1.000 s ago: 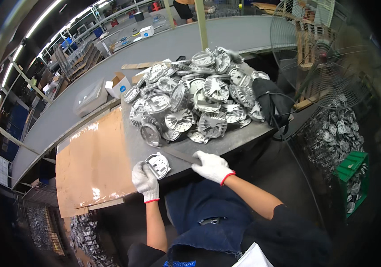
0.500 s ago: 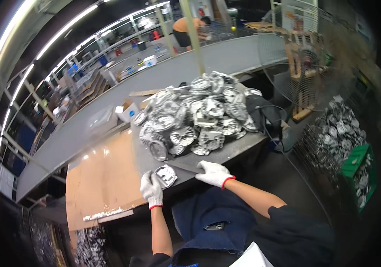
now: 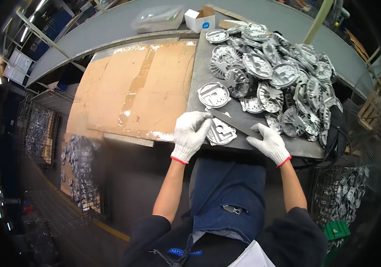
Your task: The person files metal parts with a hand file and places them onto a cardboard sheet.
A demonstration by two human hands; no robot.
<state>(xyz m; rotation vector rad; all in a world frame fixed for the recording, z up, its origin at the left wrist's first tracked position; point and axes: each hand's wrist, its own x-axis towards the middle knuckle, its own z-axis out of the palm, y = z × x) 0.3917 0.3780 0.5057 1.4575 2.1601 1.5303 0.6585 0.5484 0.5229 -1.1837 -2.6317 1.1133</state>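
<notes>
The white-gloved right hand [image 3: 269,143] grips a flat grey metal bar [image 3: 236,123] over a near, round silver casting [image 3: 223,135]; whether the left hand [image 3: 191,133] grips it is unclear. That casting seems underway, the far-right silver casting heap [image 3: 284,75] left.

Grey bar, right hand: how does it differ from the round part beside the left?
Shape: the bar is long and narrow; the round part is broad, with recesses.
Tone: the bar is dark grey, the round part pale silver.
Pose: the right hand holds the bar; the round part lies on the table.
Both look metallic.
</notes>
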